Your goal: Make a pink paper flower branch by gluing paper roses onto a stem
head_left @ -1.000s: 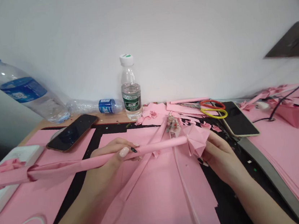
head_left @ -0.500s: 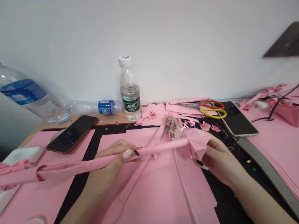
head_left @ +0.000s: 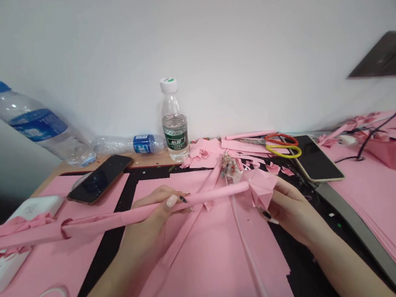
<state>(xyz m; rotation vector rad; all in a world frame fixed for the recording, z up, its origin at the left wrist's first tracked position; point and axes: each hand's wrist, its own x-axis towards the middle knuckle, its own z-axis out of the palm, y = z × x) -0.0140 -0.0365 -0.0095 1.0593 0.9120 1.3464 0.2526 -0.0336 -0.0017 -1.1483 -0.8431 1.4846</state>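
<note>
My left hand is closed round a long rolled pink paper stick that runs from the far left edge to the middle of the table. At the stick's right end sits a folded pink paper flower. My right hand pinches that flower from below and the side. Both hands hover just above loose pink paper sheets lying on a black mat.
Against the wall stand a small water bottle, a large tilted bottle and a lying bottle. Phones lie at left and right. Scissors, a white box, cables and pink scraps lie around.
The view has shifted slightly. My hands keep their hold; the stick and flower have barely moved, and my right fingers have adjusted a little on the flower.
</note>
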